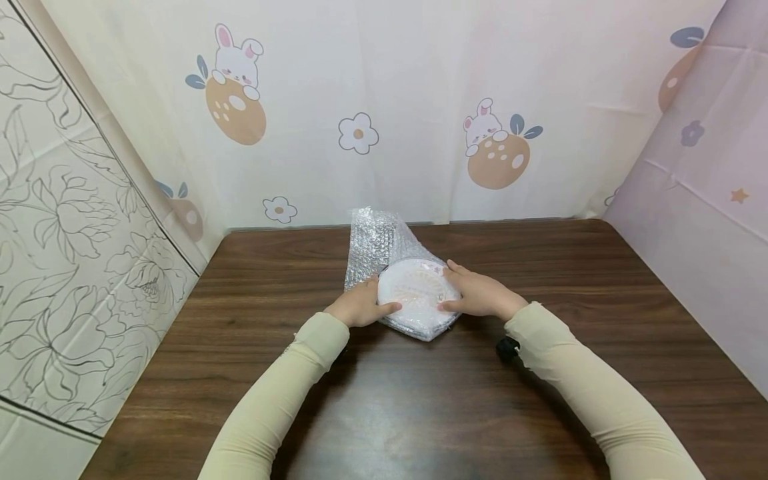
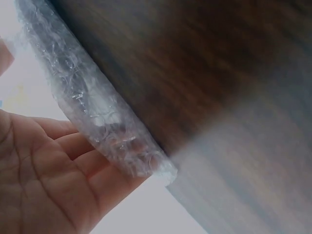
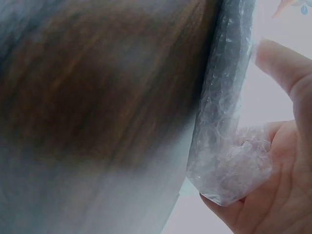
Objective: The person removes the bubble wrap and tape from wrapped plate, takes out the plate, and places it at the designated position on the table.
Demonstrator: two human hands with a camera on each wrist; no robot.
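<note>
A round, white, flat object (image 1: 414,283) with a faint pale pattern lies near the back middle of the table, covered in bubble wrap (image 1: 371,243). The wrap comes to a point at the front, and a loose length of it stretches toward the back left. My left hand (image 1: 358,304) holds the bundle's left edge, thumb on top. In the left wrist view its fingers (image 2: 105,170) reach behind the bubbled edge. On the opposite edge, my right hand (image 1: 482,293) grips the bundle, with its thumb on top too. A crumpled fold of wrap (image 3: 243,163) lies against the right palm.
The dark wooden table (image 1: 414,413) runs back to a curtain (image 1: 408,173) printed with rabbits and flowers. A white panel (image 1: 78,220) with line-drawn flowers stands along the left. Pale fabric (image 1: 708,200) hangs on the right. A small black device (image 1: 507,349) sits under the right wrist.
</note>
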